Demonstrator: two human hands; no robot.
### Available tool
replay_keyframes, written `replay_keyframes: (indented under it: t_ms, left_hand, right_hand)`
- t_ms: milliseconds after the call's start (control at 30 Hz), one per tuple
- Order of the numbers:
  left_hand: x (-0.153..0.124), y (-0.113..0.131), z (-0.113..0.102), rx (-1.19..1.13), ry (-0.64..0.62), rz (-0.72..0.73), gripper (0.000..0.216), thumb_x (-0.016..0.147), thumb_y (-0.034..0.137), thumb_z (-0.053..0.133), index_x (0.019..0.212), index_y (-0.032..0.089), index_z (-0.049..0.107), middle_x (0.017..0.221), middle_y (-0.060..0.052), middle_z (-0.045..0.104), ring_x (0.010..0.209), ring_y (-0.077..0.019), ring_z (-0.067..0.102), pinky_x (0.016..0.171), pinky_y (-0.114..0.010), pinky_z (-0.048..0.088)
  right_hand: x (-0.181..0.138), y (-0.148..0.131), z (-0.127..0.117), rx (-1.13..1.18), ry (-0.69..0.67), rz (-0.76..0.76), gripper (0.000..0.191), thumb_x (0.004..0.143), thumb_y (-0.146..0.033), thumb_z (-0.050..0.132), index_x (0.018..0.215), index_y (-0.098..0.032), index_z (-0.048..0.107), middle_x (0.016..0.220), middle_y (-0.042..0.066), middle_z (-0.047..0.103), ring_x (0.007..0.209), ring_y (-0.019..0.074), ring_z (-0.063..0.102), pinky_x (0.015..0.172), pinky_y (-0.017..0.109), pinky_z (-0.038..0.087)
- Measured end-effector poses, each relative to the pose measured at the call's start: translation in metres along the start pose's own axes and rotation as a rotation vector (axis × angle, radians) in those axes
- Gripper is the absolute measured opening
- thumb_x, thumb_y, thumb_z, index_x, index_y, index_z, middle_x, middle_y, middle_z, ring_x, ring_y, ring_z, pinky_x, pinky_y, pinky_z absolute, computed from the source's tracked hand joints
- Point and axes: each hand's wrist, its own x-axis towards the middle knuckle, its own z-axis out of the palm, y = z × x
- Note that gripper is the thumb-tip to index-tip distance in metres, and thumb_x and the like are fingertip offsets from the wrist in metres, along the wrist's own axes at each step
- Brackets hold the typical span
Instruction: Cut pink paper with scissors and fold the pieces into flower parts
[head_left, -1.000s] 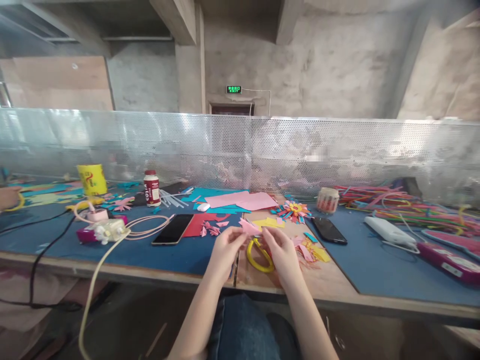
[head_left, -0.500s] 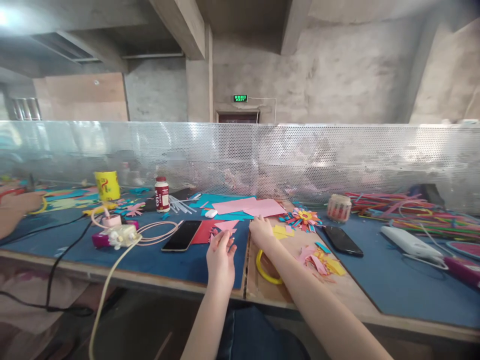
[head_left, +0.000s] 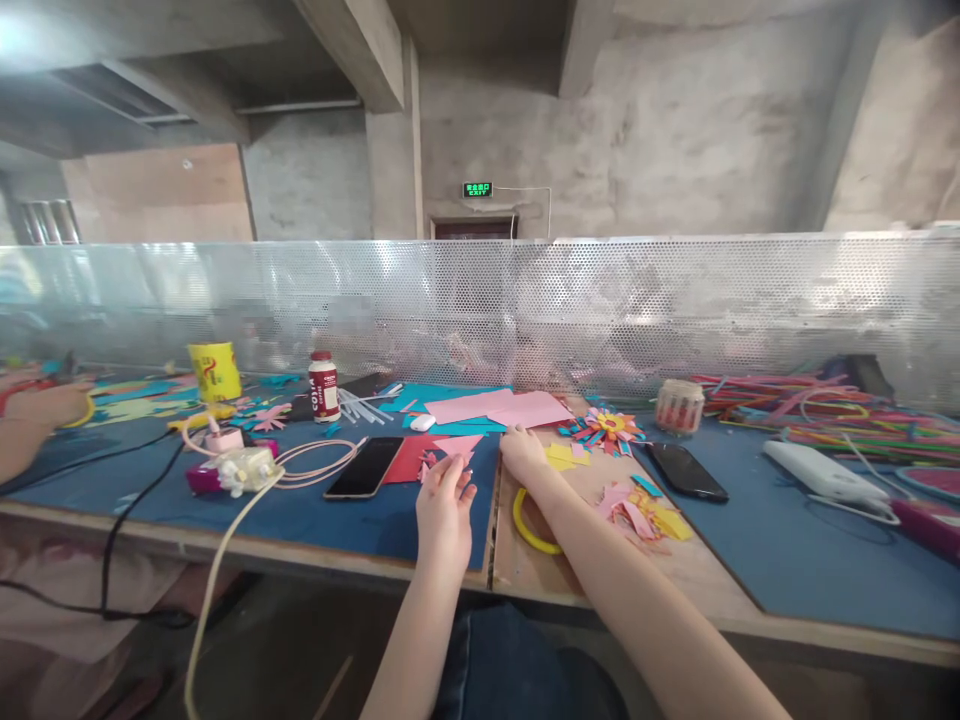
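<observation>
My left hand (head_left: pixel 444 510) is over the blue mat (head_left: pixel 315 505), its fingertips closed on a small pink paper piece (head_left: pixel 459 446). My right hand (head_left: pixel 523 452) reaches forward, and its curled fingers touch the near edge of the pink paper sheets (head_left: pixel 525 408). Whether they grip a sheet is hidden. Yellow scissors (head_left: pixel 531 528) lie on the bare wood, partly under my right forearm. A red paper sheet (head_left: pixel 409 458) lies just beyond my left hand.
Two dark phones (head_left: pixel 365 467) (head_left: pixel 686 470), a paper flower (head_left: pixel 607 428), paper scraps (head_left: pixel 637 505), a bottle (head_left: pixel 323 386), a yellow cup (head_left: pixel 214 371), a charger with cables (head_left: pixel 240 468), a white power bank (head_left: pixel 821 470) and coloured straws (head_left: pixel 825 405) cover the table. A perforated screen (head_left: pixel 525 300) stands behind. Another person's hand (head_left: pixel 45 405) works far left.
Both hands held the pink piece over the scissors a second ago. Since then my right hand let go and reached forward to the pink sheets, while my left hand moved left with the piece.
</observation>
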Motion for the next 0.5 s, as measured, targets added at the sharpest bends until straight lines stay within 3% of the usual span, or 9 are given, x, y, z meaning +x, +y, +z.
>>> replay_keyframes:
  t_ms: [200,333,400,433,500]
  left_hand:
    - [0.001,-0.001,-0.001,0.04,0.004,0.019,0.028,0.058,0.027,0.071,0.081,0.017,0.059,0.084,-0.002,0.061,0.065,-0.0073,0.053,0.06,-0.02,0.04]
    - [0.001,0.0,0.001,0.061,0.021,0.019,0.03,0.056,0.027,0.071,0.081,0.016,0.058,0.084,-0.004,0.062,0.064,-0.0086,0.054,0.059,-0.021,0.041]
    - [0.001,-0.001,0.001,0.087,0.007,0.002,0.03,0.055,0.026,0.072,0.08,0.016,0.057,0.081,-0.004,0.062,0.064,-0.0099,0.056,0.058,-0.021,0.041]
    - [0.001,-0.001,0.001,0.119,-0.015,0.007,0.029,0.056,0.026,0.071,0.079,0.017,0.057,0.08,-0.004,0.062,0.065,-0.0107,0.056,0.058,-0.021,0.042]
    - [0.004,-0.003,0.0,0.216,-0.071,0.049,0.025,0.059,0.028,0.069,0.077,0.018,0.057,0.076,-0.004,0.062,0.065,-0.0123,0.058,0.057,-0.022,0.042]
  right_hand:
    - [0.0,0.011,-0.002,0.123,0.058,0.097,0.026,0.082,-0.017,0.043,0.097,-0.014,0.064,0.11,0.015,0.058,0.106,0.0264,0.045,0.084,0.036,0.035]
    - [-0.005,0.014,-0.05,0.267,0.296,0.193,0.041,0.089,-0.022,0.024,0.122,-0.012,0.047,0.12,0.015,0.05,0.111,0.0222,0.042,0.088,0.034,0.034]
    - [-0.025,0.004,-0.085,0.76,0.653,0.197,0.042,0.09,-0.03,0.023,0.114,-0.013,0.052,0.105,0.012,0.058,0.099,0.0201,0.05,0.084,0.032,0.037]
    - [-0.041,-0.004,-0.103,0.995,0.704,0.118,0.044,0.09,-0.035,0.02,0.109,-0.015,0.055,0.096,0.01,0.061,0.091,0.019,0.054,0.08,0.032,0.04]
    - [-0.086,-0.027,-0.133,1.31,0.614,-0.072,0.051,0.09,-0.042,0.015,0.102,-0.018,0.058,0.082,0.006,0.062,0.08,0.0187,0.057,0.075,0.033,0.044]
